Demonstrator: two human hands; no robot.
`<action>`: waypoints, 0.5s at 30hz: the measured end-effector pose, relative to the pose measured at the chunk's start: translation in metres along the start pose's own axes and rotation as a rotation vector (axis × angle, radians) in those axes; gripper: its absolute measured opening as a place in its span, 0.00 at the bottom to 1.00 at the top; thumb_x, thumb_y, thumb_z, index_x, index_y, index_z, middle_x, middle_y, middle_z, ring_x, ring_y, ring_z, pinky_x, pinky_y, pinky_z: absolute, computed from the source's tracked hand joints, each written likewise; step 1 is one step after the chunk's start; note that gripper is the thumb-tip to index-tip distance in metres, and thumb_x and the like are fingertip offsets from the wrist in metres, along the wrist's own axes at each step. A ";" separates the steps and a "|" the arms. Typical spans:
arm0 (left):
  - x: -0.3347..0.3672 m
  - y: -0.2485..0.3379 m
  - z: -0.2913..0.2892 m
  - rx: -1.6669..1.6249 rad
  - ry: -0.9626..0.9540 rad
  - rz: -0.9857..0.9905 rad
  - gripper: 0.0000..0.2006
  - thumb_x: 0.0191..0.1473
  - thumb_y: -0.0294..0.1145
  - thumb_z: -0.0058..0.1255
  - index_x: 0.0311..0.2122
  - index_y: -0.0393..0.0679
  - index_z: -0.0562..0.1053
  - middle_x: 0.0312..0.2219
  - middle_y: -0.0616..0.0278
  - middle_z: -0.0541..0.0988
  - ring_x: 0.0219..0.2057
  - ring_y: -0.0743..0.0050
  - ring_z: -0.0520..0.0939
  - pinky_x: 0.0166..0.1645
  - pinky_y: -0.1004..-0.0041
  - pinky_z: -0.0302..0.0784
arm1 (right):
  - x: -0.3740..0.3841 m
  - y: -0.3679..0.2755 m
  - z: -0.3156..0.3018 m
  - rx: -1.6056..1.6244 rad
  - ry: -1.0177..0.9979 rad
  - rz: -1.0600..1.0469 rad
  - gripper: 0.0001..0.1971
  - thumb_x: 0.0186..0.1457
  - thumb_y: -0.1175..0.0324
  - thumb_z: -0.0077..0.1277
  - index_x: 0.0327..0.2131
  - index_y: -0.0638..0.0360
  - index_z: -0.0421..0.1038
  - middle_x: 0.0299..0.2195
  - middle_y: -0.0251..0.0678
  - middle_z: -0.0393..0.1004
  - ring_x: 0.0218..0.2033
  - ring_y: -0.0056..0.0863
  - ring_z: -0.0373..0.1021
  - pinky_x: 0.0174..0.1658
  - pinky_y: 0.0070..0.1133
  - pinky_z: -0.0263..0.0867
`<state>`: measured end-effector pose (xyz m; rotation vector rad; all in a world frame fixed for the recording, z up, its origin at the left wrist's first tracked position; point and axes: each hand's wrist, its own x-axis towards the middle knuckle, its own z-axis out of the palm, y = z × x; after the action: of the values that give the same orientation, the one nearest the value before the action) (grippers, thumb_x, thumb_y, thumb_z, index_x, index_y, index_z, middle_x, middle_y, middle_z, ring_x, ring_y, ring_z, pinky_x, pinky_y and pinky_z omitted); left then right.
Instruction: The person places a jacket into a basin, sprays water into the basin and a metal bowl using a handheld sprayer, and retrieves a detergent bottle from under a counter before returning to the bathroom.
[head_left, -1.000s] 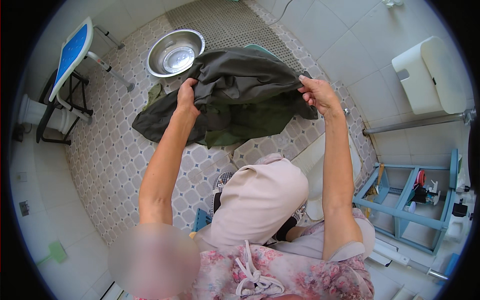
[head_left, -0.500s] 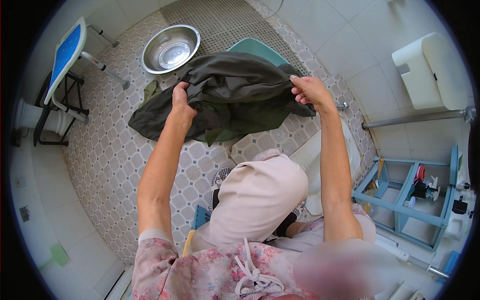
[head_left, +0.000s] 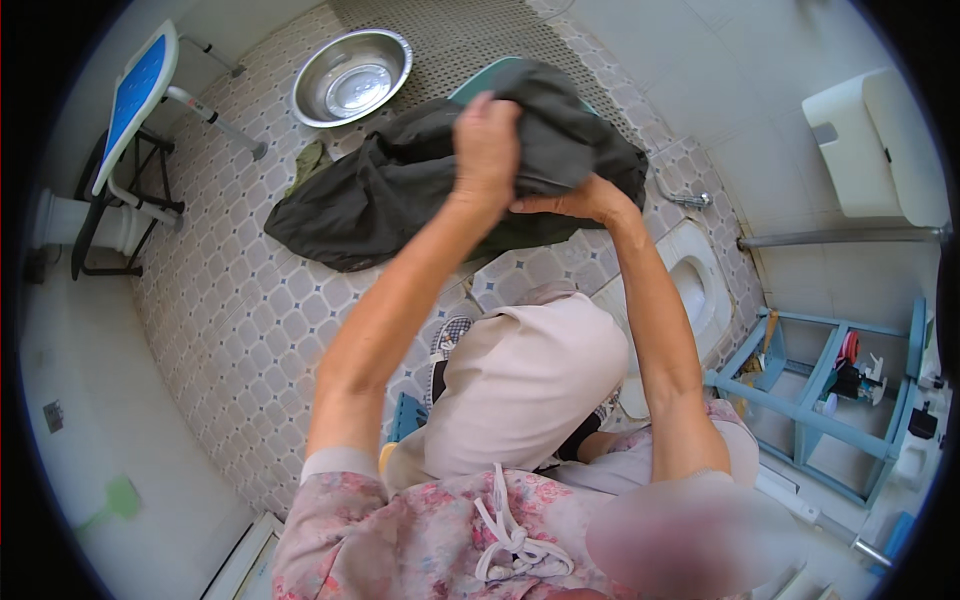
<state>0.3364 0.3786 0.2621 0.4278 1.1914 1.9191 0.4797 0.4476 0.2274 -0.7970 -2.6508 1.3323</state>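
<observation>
1. Our left hand [head_left: 487, 150], slightly blurred, is curled closed on a bunched part of the dark green cloth [head_left: 370, 205]; our right hand [head_left: 595, 200] is close beside it, partly hidden by a drooping fold, so we cannot tell how far it is open or how firmly it grips.
2. That cloth sprawls across the floor ahead of our knee [head_left: 530, 385], its left end narrowing to a point on the tiles and its far edge overlapping a teal basin [head_left: 480, 82].
3. We have the widest room on our left, where patterned floor [head_left: 240, 320] spreads between the cloth and the wall.
4. On our right, space is tighter: the squat toilet [head_left: 712, 312] and a metal fitting [head_left: 690, 200] sit between the cloth and the wall.
5. Beyond the cloth, a metal basin [head_left: 350, 85] stands beside the grey mat [head_left: 450, 40]; a lighter green scrap [head_left: 308, 165] pokes out at the near-left edge.
6. Farther out, we see a blue-topped seat [head_left: 140, 90] on the left and a blue rack [head_left: 780, 410] on the right.
</observation>
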 end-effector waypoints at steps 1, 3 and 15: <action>-0.004 -0.014 0.023 0.008 -0.146 0.131 0.09 0.48 0.30 0.44 0.31 0.34 0.69 0.22 0.59 0.71 0.25 0.73 0.66 0.33 0.72 0.68 | -0.002 0.047 0.012 -0.118 0.183 -0.359 0.45 0.45 0.51 0.64 0.62 0.56 0.52 0.62 0.44 0.54 0.65 0.37 0.49 0.66 0.32 0.43; -0.013 -0.036 0.040 0.457 -0.211 0.525 0.15 0.46 0.33 0.48 0.36 0.33 0.69 0.21 0.44 0.72 0.24 0.49 0.75 0.34 0.60 0.73 | 0.003 0.074 0.027 -0.288 0.494 -0.731 0.33 0.52 0.58 0.59 0.59 0.57 0.58 0.59 0.42 0.61 0.62 0.35 0.54 0.64 0.31 0.51; -0.046 -0.041 -0.058 1.106 -0.051 0.724 0.60 0.28 0.61 0.67 0.63 0.37 0.50 0.58 0.41 0.55 0.61 0.39 0.54 0.62 0.51 0.49 | 0.008 0.001 -0.047 1.455 0.708 0.046 0.16 0.60 0.61 0.48 0.44 0.63 0.71 0.42 0.40 0.76 0.42 0.33 0.73 0.50 0.30 0.68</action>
<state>0.3456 0.3179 0.2038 1.6468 2.2052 1.5537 0.4864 0.4859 0.2548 -0.7675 -0.7310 1.9199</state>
